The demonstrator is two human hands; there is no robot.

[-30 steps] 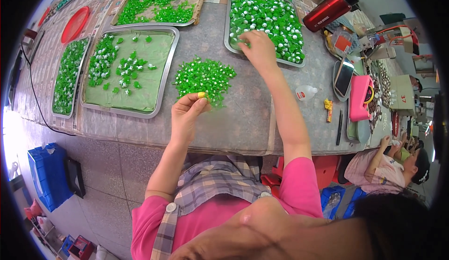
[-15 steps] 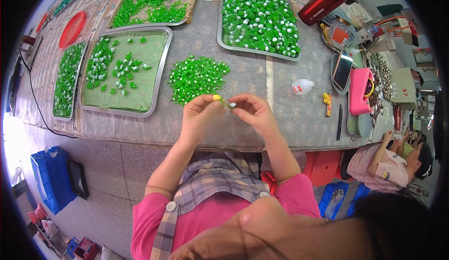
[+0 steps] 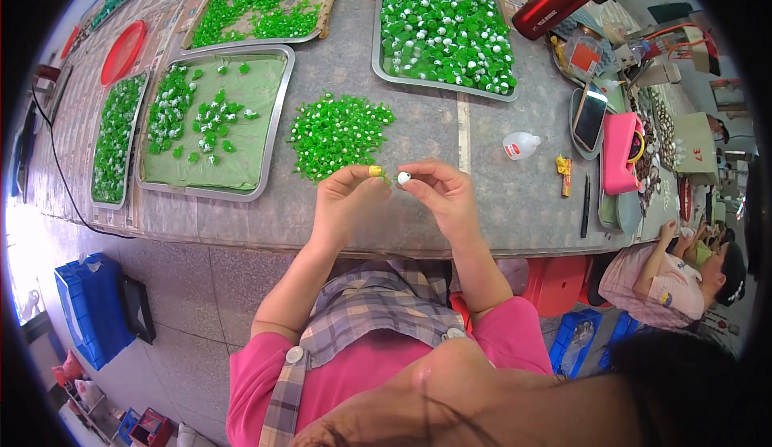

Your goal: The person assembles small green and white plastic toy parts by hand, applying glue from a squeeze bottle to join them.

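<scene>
My left hand [image 3: 347, 199] and my right hand [image 3: 442, 197] meet above the table's front edge. Between their fingertips is a small white bead-like piece [image 3: 404, 178] with a bit of green beside it; the right fingers pinch the white piece, the left fingers pinch the green piece [image 3: 384, 177]. Just beyond the hands lies a loose pile of small green pieces [image 3: 336, 131] on the grey table [image 3: 482, 205]. A metal tray [image 3: 265, 157] with a green liner and scattered green-and-white pieces stands to the left. Another metal tray [image 3: 376, 53] full of green-and-white pieces stands at the back.
More trays of green pieces [image 3: 112, 137] [image 3: 257, 0], a red lid [image 3: 122, 51], a red flask [image 3: 557, 0], a small white bottle [image 3: 521, 145], a phone [image 3: 589, 117] and a pink case [image 3: 623, 153] lie around. Another person [image 3: 667, 274] sits at right. Blue crates [image 3: 88, 306] stand on the floor.
My right hand came back from the far tray with a white piece. My left hand lifted from the green pile, and both now meet at the table's front.
</scene>
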